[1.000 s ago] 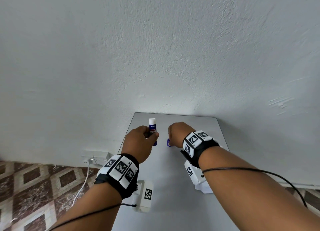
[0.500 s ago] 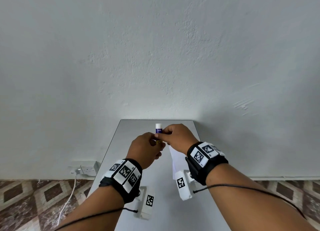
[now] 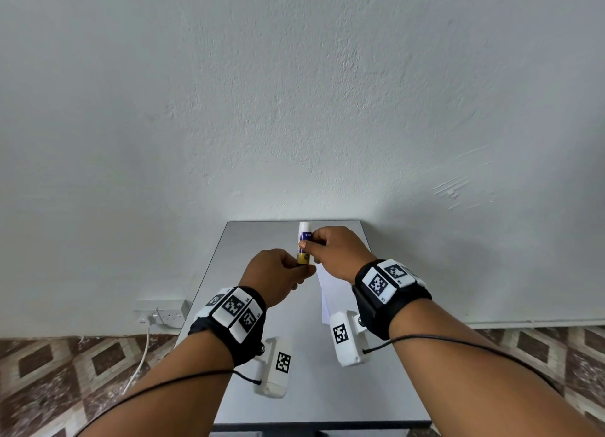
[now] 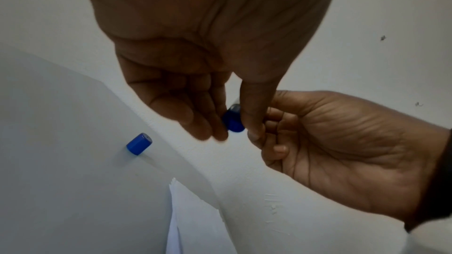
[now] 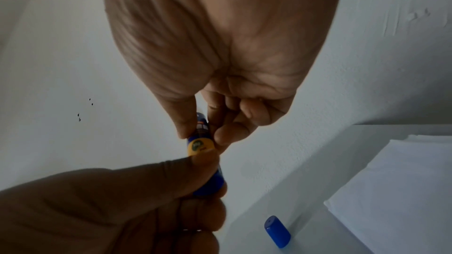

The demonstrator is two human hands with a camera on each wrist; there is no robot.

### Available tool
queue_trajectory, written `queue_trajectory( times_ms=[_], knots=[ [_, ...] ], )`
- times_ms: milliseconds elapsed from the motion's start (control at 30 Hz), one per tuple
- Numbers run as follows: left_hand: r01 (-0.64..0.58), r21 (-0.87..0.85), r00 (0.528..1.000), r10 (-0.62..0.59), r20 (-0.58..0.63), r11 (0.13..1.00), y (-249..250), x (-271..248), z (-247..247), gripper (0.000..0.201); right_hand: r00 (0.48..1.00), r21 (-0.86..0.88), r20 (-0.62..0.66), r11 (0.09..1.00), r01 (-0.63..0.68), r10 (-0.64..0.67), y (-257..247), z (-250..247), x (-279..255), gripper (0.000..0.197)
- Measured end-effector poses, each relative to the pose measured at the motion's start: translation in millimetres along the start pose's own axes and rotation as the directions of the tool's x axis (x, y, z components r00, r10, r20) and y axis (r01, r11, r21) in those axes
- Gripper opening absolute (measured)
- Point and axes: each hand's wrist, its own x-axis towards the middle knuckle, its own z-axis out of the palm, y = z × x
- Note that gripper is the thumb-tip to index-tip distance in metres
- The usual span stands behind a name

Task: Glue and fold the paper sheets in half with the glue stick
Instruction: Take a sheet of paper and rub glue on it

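An uncapped glue stick (image 3: 304, 240) with a white tip, blue body and yellow band stands upright in the air above the grey table (image 3: 255, 305). My left hand (image 3: 302, 269) pinches its blue bottom knob (image 4: 233, 121). My right hand (image 3: 311, 246) pinches the body just above the yellow band (image 5: 201, 145) between thumb and fingers. The blue cap (image 4: 139, 143) (image 5: 277, 234) lies on its side on the table. A stack of white paper sheets (image 3: 330, 292) (image 5: 403, 190) lies under my right wrist, partly hidden.
The small table stands against a white wall (image 3: 294, 109). A wall socket with a white cable (image 3: 163, 312) sits low on the left, above a patterned tile floor (image 3: 65, 371). The table's near edge (image 3: 320, 423) is below my forearms.
One second ago my left hand alone held the glue stick and my right hand was beside it near the cap. Now my right hand has come over and pinches the stick's body.
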Motion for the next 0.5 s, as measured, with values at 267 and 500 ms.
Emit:
queue_trajectory(
  times_ms=[267, 500],
  knots=[
    [-0.017, -0.135, 0.991, 0.034, 0.127, 0.991, -4, -9, 0, 0.017, 1.000, 0.004, -0.001, 1.000, -0.008, 0.008, 0, -1, -8, 0.027],
    [0.000, -0.186, 0.993, 0.022, 0.117, 0.983, -6, -13, 3, 0.026, 1.000, 0.014, -0.007, 1.000, 0.008, -0.008, -2, 1, -12, 0.028]
  ],
)
